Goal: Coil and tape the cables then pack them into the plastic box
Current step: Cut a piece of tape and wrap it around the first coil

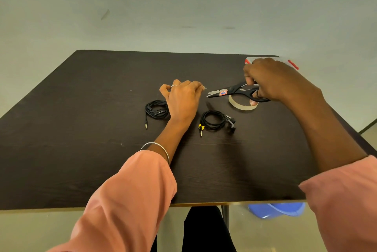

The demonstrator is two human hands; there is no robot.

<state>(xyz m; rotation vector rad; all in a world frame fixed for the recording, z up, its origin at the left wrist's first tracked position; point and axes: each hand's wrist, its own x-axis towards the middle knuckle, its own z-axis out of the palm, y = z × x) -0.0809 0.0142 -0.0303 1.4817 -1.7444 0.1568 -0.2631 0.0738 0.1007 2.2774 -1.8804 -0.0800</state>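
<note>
Two coiled black cables lie on the dark table [102,160]: one [156,109] left of my left wrist, and an earphone coil with a yellow-marked plug [214,120] to its right. My left hand [183,99] hovers between them and pinches a small piece of clear tape at its fingertips. My right hand [277,80] grips black scissors [234,91], blades pointing left toward the left fingertips. A clear tape roll [242,104] lies under the scissors. The plastic box [293,64], with red clips, is mostly hidden behind my right hand.
The table's far edge runs just behind the box, and its right edge is close to my right forearm. A blue object [277,210] sits on the floor below the near edge. A table leg [225,217] stands there too.
</note>
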